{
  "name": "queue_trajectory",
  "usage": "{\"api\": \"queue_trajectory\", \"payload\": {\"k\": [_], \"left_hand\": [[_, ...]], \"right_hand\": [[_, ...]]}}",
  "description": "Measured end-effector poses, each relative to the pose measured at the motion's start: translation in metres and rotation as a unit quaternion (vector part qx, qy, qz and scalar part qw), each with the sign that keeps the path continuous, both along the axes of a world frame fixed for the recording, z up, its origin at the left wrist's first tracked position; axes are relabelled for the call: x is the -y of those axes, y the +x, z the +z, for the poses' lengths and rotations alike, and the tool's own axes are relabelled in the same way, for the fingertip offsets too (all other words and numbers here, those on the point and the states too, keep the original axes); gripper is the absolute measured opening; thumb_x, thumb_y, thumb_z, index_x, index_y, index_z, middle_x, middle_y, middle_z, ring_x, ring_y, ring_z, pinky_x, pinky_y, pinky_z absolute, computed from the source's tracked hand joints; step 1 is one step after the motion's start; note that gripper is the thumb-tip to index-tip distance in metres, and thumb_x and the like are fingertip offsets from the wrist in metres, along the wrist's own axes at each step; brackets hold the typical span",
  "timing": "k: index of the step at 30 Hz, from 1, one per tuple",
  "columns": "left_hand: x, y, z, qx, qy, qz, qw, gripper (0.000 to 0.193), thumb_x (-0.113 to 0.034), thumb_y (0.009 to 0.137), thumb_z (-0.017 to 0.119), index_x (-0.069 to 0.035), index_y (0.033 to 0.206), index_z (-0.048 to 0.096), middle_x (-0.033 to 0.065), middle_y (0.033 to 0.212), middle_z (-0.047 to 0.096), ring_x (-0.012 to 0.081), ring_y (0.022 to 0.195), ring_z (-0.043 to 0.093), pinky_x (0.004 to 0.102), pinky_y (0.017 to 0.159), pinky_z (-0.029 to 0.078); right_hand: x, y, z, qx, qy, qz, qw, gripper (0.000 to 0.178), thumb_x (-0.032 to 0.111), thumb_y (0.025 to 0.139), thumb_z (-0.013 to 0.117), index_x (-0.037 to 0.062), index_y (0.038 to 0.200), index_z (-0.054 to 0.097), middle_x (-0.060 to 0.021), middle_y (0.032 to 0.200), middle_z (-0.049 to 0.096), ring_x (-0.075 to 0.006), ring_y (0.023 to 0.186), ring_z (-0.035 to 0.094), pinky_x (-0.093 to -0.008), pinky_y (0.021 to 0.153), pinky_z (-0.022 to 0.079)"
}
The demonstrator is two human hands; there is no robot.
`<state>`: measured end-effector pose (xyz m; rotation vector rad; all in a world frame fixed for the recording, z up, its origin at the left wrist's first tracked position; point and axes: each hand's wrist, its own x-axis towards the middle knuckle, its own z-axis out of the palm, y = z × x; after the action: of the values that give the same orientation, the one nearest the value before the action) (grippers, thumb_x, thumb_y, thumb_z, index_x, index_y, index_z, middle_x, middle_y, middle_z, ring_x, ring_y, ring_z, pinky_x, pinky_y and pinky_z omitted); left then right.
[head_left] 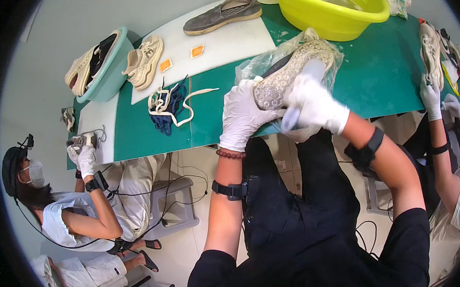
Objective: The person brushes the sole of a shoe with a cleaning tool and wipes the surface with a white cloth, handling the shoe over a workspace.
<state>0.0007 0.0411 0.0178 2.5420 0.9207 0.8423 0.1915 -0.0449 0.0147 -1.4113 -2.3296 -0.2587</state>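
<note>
A shoe (284, 82) is held sole up over the table's near edge, its dirty sole covered in round studs. My left hand (244, 113), in a white glove, is closed round the heel end. In my white-gloved right hand (317, 104) is a pale blue-grey brush (315, 70), lying against the sole and slightly blurred; its bristles are hidden. A crumpled clear plastic bag (334, 58) lies under and around the shoe.
A yellow basin (333, 29) of cloudy water stands behind the shoe. Left are a grey slip-on (222, 16), a beige sneaker (145, 62), laces (172, 107), orange packets (197, 51) and a light-blue basin (107, 80) of shoes. People work with shoes on both sides.
</note>
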Motion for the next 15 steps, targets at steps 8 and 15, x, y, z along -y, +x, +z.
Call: {"api": "queue_trajectory", "payload": {"k": [8, 15], "left_hand": [[-0.002, -0.003, -0.002, 0.008, -0.031, -0.005, 0.999, 0.088, -0.057, 0.053, 0.091, -0.001, 0.116, 0.063, 0.0187, 0.104, 0.066, 0.0361, 0.098, 0.065, 0.0421, 0.087, 0.052], [0.002, 0.011, 0.000, 0.018, -0.048, -0.025, 0.998, 0.091, -0.056, 0.050, 0.092, -0.001, 0.115, 0.063, 0.0185, 0.103, 0.067, 0.0345, 0.099, 0.067, 0.0412, 0.087, 0.053]], "right_hand": [[-0.013, -0.016, 0.017, -0.113, -0.121, -0.031, 0.986, 0.010, 0.012, 0.062, 0.068, 0.0074, 0.070, 0.065, -0.0157, 0.073, 0.064, -0.0357, 0.076, 0.063, -0.0399, 0.070, 0.050], [-0.024, 0.039, 0.033, -0.340, -0.061, -0.168, 0.923, 0.010, 0.013, 0.074, 0.070, 0.0029, 0.073, 0.068, -0.0138, 0.069, 0.064, -0.0282, 0.063, 0.062, -0.0382, 0.065, 0.052]]}}
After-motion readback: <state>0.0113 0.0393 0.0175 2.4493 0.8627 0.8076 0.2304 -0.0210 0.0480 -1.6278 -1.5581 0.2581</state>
